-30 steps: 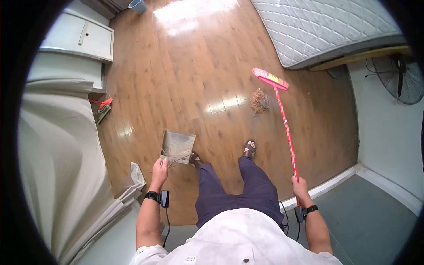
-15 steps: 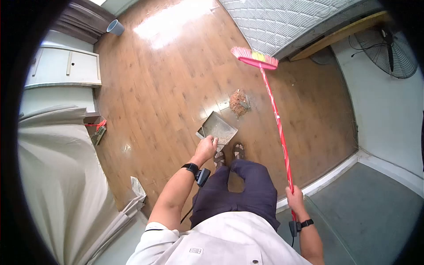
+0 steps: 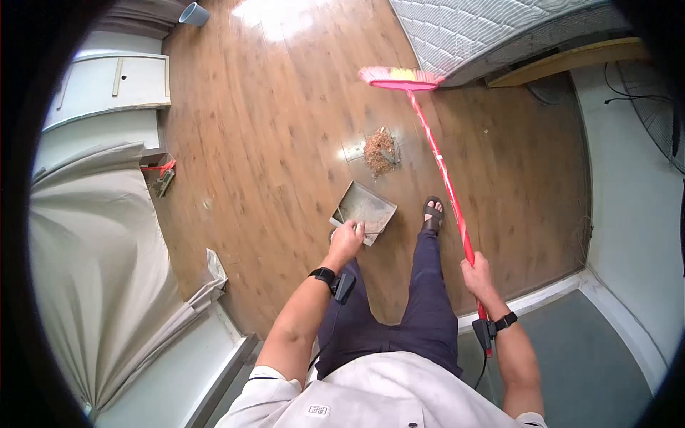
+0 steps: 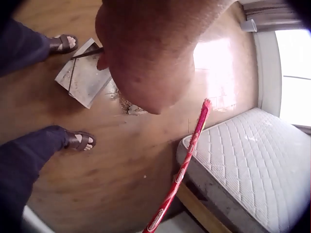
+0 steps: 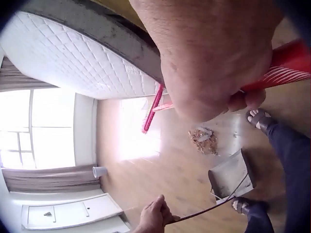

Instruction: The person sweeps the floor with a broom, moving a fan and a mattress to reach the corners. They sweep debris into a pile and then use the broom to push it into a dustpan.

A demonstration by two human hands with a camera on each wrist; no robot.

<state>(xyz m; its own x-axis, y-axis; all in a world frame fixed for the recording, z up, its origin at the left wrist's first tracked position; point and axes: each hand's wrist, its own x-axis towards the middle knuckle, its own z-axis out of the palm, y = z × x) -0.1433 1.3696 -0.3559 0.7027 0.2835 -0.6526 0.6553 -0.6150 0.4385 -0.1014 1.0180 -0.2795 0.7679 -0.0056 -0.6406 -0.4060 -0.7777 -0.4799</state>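
My left hand (image 3: 346, 241) grips the thin handle of a metal dustpan (image 3: 374, 207), whose pan hangs in front of my feet with dust on its bottom. In the right wrist view that long, dark handle (image 5: 199, 212) runs from the left hand to the pan. My right hand (image 3: 478, 274) holds a red patterned broom handle (image 3: 446, 182) near its upper end. The broom's pink head (image 3: 401, 83), with pink and yellow bristles, points away from me near the mattress corner. Between broom head and dustpan, a pile of reddish-brown debris (image 3: 379, 153) with some grey scraps lies on the wooden floor.
A quilted mattress (image 3: 471, 32) on a wooden-edged base stands at the far right, with a fan (image 3: 653, 100) by the wall. Along the left are a draped cloth (image 3: 107, 264), a white cabinet (image 3: 107, 85) and a red-and-green tool (image 3: 165, 178). A blue bin (image 3: 193, 14) stands far back.
My left hand has carried the dustpan rightward, nearer the debris pile. The broom head has swung up and left in the head view, and my feet have shifted.
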